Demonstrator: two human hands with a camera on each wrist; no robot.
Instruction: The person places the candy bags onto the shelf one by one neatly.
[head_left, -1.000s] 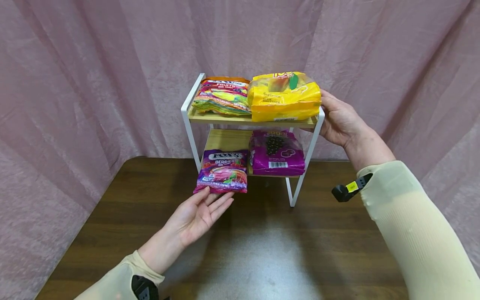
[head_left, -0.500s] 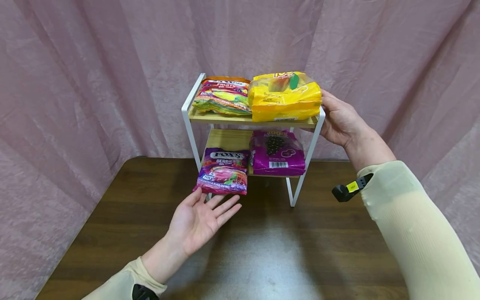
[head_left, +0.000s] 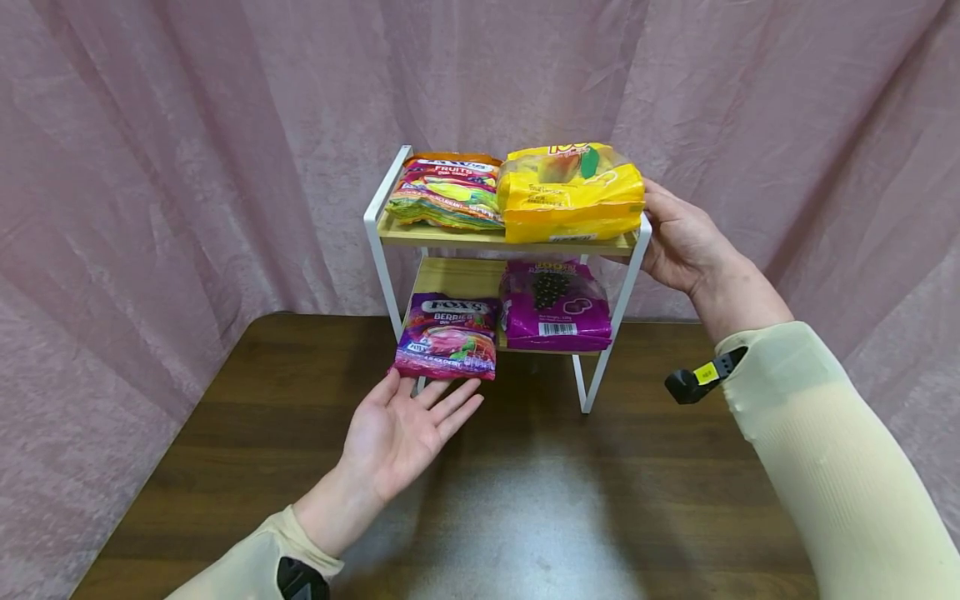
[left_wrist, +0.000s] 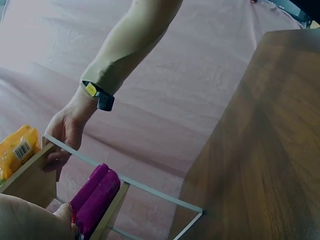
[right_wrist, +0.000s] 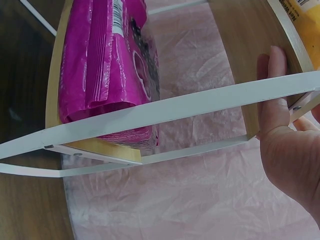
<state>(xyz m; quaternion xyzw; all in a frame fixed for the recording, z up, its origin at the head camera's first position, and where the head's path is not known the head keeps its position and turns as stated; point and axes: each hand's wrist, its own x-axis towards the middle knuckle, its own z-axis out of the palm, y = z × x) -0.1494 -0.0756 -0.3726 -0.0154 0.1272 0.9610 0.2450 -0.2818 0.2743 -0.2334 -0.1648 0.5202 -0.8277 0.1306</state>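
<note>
In the head view, a purple-red bag of berry candy (head_left: 450, 337) lies on the left of the lower board of a small two-tier rack (head_left: 459, 279), its front end jutting past the edge. My left hand (head_left: 393, 437) is palm up at that front end, fingers straight and spread, fingertips at the bag's lower edge. My right hand (head_left: 686, 242) grips the right end of the rack's upper board. The right wrist view shows its fingers (right_wrist: 275, 100) under that board. Beside the berry bag sits a magenta bag (head_left: 555, 308) with dark grapes or berries pictured.
On the upper board, a fruit candy bag (head_left: 450, 196) is at left and a bulky yellow bag (head_left: 573, 204) at right, close to my right hand. The rack's white metal frame (head_left: 381, 267) stands on a brown wooden table (head_left: 637, 467). Pink curtain (head_left: 225, 150) hangs behind.
The berry candy bag has shifted slightly back onto the lower board. My left hand's fingers have spread, and the hand has moved a little right. My right hand stays on the rack.
</note>
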